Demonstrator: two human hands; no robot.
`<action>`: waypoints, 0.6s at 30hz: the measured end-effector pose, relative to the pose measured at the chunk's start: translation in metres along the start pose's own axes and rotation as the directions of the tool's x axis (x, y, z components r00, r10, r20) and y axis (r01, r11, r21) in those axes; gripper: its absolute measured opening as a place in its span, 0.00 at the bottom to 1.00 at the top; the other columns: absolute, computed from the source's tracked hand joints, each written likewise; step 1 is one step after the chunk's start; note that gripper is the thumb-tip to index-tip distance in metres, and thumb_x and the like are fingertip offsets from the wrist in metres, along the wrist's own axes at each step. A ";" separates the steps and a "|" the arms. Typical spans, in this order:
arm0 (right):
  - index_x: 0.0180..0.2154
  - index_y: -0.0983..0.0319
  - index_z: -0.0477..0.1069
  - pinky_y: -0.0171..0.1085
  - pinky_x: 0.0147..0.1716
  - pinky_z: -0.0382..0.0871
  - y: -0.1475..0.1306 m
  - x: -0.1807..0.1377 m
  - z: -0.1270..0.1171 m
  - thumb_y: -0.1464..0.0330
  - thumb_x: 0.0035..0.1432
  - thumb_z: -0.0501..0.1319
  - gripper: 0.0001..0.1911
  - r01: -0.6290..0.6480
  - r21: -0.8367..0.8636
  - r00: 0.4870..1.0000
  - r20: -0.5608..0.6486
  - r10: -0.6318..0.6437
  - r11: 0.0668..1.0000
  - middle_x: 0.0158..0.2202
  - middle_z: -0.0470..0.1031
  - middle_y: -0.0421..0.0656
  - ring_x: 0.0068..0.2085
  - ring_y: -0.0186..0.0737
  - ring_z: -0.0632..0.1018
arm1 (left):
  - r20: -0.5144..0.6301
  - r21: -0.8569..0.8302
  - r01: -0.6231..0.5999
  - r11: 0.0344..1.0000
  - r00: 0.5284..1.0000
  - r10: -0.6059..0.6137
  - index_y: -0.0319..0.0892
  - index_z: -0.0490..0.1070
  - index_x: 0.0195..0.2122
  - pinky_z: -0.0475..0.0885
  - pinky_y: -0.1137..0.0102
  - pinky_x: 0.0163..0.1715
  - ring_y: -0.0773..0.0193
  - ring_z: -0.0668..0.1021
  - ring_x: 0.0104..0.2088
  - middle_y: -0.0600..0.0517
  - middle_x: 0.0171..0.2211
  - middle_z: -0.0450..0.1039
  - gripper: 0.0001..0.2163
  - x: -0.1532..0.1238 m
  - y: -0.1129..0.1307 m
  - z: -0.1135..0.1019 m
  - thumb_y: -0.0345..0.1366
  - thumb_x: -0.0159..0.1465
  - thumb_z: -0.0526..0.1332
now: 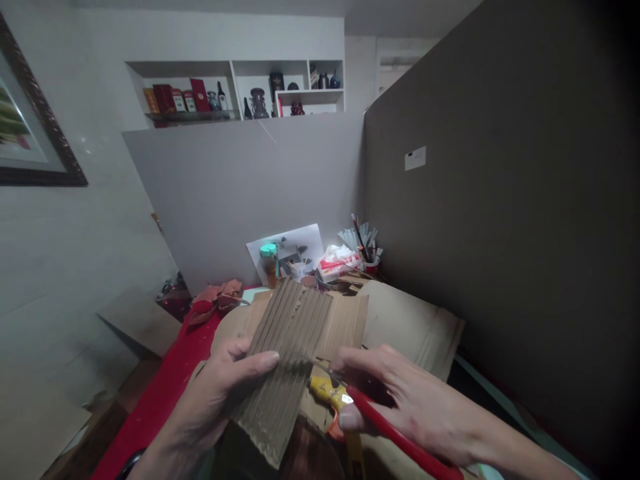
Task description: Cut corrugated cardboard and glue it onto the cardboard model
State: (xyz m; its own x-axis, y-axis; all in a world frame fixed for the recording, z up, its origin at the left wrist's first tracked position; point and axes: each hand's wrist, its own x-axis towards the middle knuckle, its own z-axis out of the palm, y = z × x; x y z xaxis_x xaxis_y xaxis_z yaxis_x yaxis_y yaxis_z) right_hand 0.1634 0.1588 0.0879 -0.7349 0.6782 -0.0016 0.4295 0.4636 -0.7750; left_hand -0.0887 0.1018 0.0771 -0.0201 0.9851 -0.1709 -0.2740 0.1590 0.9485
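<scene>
My left hand (220, 387) grips a strip of corrugated cardboard (287, 353) by its left edge, thumb on top, holding it tilted above the table. My right hand (415, 400) holds red-handled scissors (395, 433), whose blades meet the right edge of the strip near its middle. A yellow tool (330, 393) lies just under the scissors.
Flat cardboard sheets (415, 320) cover the red table (165, 393). At the back stand a green-capped bottle (269, 263), a cup of pencils and paper strips (365, 250), a red-white packet (337, 261) and crumpled red cloth (217, 300). Grey partition boards (500, 200) close in the back and right.
</scene>
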 end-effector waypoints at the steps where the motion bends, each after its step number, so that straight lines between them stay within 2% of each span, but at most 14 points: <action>1: 0.36 0.57 0.72 0.36 0.34 0.61 0.000 -0.001 0.000 0.51 0.60 0.65 0.16 -0.008 0.008 1.000 -0.002 0.008 1.000 0.32 0.72 0.38 0.38 0.43 0.71 | 0.011 -0.009 0.003 1.000 1.000 -0.003 0.37 0.84 0.36 0.79 0.71 0.31 0.59 0.83 0.28 0.43 0.30 0.83 0.14 0.001 -0.001 -0.001 0.40 0.51 0.78; 4: 0.38 0.58 0.73 0.35 0.32 0.60 0.000 -0.002 0.001 0.48 0.60 0.65 0.20 -0.012 0.009 1.000 -0.018 0.012 1.000 0.32 0.70 0.39 0.36 0.42 0.70 | 0.020 -0.014 0.009 1.000 1.000 -0.009 0.37 0.84 0.37 0.80 0.69 0.32 0.58 0.84 0.29 0.42 0.31 0.83 0.15 0.003 -0.002 0.000 0.40 0.51 0.78; 12: 0.32 0.59 0.71 0.36 0.37 0.60 0.008 -0.006 -0.001 0.47 0.64 0.61 0.22 0.044 -0.057 0.997 -0.063 -0.048 0.997 0.28 0.68 0.40 0.38 0.43 0.70 | -0.016 0.045 0.006 0.999 1.000 -0.006 0.37 0.84 0.31 0.76 0.76 0.27 0.64 0.81 0.26 0.47 0.27 0.82 0.15 -0.001 0.002 0.015 0.42 0.48 0.80; 15: 0.31 0.59 0.71 0.36 0.37 0.61 0.010 -0.005 -0.004 0.46 0.61 0.64 0.23 0.038 -0.049 0.996 -0.075 -0.042 0.998 0.28 0.67 0.39 0.38 0.43 0.70 | -0.012 0.089 0.016 0.996 1.000 -0.015 0.38 0.85 0.35 0.76 0.75 0.27 0.63 0.81 0.26 0.46 0.27 0.82 0.17 0.003 0.002 0.016 0.43 0.48 0.79; 18: 0.28 0.59 0.67 0.34 0.30 0.59 0.014 0.000 -0.006 0.45 0.55 0.69 0.26 0.017 -0.014 0.999 -0.049 -0.018 1.000 0.25 0.66 0.36 0.32 0.39 0.69 | 0.007 0.130 0.026 0.991 1.000 -0.028 0.38 0.85 0.36 0.76 0.74 0.28 0.63 0.81 0.25 0.45 0.27 0.81 0.17 0.010 0.001 0.016 0.43 0.49 0.78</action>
State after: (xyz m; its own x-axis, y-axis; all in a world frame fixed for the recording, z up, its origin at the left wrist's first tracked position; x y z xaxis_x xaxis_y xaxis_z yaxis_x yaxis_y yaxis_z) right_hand 0.1726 0.1688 0.0804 -0.7159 0.6969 0.0430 0.4245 0.4833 -0.7656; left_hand -0.0738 0.1128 0.0801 -0.0056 0.9808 -0.1951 -0.1467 0.1922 0.9703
